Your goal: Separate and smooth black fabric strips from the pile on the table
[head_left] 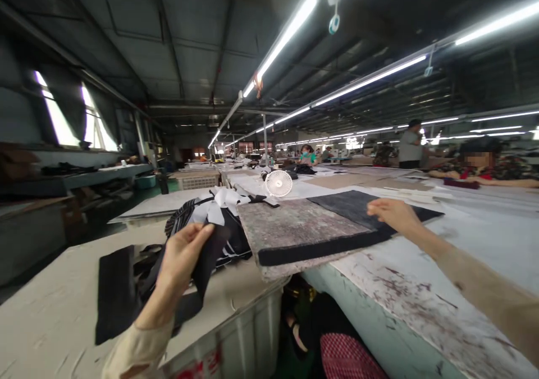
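Observation:
My left hand (182,258) is closed on a piece of dark fabric (210,255), which hangs from a pile of black and white cloth pieces (214,210) on the left table. My right hand (393,213) rests with curled fingers on a dark grey fabric sheet (357,208). That sheet lies over a worn, stained board (295,227) that juts past the table edge. Whether the right hand pinches the sheet is not clear.
A small white fan (278,183) stands behind the board. A black cloth strip (113,292) lies on the left table (50,317). A white bin (248,334) sits under it. Other people work at tables far right and behind. My legs show in the gap below.

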Motion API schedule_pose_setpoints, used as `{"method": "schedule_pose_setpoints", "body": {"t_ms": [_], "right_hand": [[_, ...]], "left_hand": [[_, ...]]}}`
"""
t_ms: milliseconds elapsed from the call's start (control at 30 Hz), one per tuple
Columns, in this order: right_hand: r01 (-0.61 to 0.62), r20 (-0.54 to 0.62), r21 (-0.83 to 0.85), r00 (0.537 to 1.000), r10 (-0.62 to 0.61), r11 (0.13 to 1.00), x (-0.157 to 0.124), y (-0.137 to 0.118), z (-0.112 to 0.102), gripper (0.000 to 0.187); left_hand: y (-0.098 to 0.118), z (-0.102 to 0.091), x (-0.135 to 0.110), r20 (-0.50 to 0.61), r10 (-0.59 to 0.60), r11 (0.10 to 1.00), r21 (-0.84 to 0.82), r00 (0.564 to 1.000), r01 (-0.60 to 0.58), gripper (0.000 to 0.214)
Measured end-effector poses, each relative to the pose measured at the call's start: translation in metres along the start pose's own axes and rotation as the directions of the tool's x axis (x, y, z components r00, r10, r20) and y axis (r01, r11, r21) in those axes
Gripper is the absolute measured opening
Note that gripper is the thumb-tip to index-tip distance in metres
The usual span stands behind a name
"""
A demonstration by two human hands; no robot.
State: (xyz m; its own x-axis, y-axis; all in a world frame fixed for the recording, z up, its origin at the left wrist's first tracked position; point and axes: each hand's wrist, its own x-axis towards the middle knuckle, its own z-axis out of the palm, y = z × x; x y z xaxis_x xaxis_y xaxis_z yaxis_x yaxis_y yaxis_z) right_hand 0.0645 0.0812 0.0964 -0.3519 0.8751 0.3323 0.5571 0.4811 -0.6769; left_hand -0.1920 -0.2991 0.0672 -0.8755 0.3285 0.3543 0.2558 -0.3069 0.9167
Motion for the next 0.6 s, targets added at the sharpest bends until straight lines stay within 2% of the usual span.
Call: {"method": "schedule_pose_setpoints", "body": {"t_ms": [33,67,100,133,200,233,267,333,400,467,500,533,600], "right_hand": [[0.055,0.069,0.029,0.996,-0.057,0.998,-0.015,-0.016,-0.002,0.016],[0.176,0.176,0.079,0.966,-0.187,0.981,-0.035,-0.032,-0.003,0.025],[0.267,0.263,0.161,0.916,-0.302,0.95,-0.056,-0.048,-0.003,0.035],[0.326,0.361,0.245,0.843,-0.398,0.913,-0.079,-0.063,-0.002,0.039],[0.41,0.473,0.391,0.679,-0.562,0.824,-0.12,-0.087,0.005,0.036],[0.446,0.485,0.413,0.63,-0.606,0.794,-0.136,-0.095,0.009,0.048],[0.492,0.483,0.397,0.606,-0.632,0.775,-0.147,-0.1,0.012,0.058],[0.561,0.46,0.314,0.616,-0.64,0.766,-0.155,-0.1,0.015,0.058],[0.61,0.46,0.22,0.624,-0.632,0.762,-0.148,-0.092,0.01,0.034],[0.639,0.476,0.159,0.619,-0.625,0.753,-0.135,-0.082,-0.002,0.01],[0.643,0.484,0.131,0.623,-0.615,0.755,-0.128,-0.078,-0.01,0.009],[0.636,0.491,0.101,0.637,-0.594,0.765,-0.123,-0.074,-0.018,0.017],[0.596,0.501,0.033,0.685,-0.53,0.802,-0.116,-0.069,-0.035,0.032]], "left_hand": [[-0.005,0.018,-0.012,0.061,-0.021,1.0,-0.014,0.998,0.021,0.042],[-0.008,0.038,-0.026,0.137,-0.044,0.999,-0.022,0.99,0.047,0.043],[-0.011,0.057,-0.04,0.213,-0.069,0.997,-0.026,0.975,0.076,0.044],[-0.013,0.075,-0.053,0.275,-0.085,0.995,-0.03,0.958,0.097,0.045],[-0.017,0.103,-0.077,0.367,-0.062,0.996,-0.041,0.928,0.082,0.045],[-0.019,0.113,-0.087,0.388,-0.028,0.997,-0.052,0.921,0.052,0.045],[-0.021,0.121,-0.095,0.394,0.011,0.997,-0.07,0.919,0.019,0.044],[-0.026,0.132,-0.109,0.385,0.032,0.994,-0.112,0.923,0.012,0.042],[-0.033,0.135,-0.121,0.429,-0.068,0.982,-0.132,0.901,0.137,0.042],[-0.042,0.134,-0.134,0.536,-0.203,0.947,-0.105,0.819,0.304,0.044],[-0.047,0.132,-0.141,0.588,-0.256,0.927,-0.076,0.767,0.368,0.043],[-0.052,0.129,-0.146,0.628,-0.295,0.909,-0.047,0.72,0.414,0.041],[-0.063,0.121,-0.154,0.674,-0.347,0.886,0.007,0.652,0.464,0.038]]}}
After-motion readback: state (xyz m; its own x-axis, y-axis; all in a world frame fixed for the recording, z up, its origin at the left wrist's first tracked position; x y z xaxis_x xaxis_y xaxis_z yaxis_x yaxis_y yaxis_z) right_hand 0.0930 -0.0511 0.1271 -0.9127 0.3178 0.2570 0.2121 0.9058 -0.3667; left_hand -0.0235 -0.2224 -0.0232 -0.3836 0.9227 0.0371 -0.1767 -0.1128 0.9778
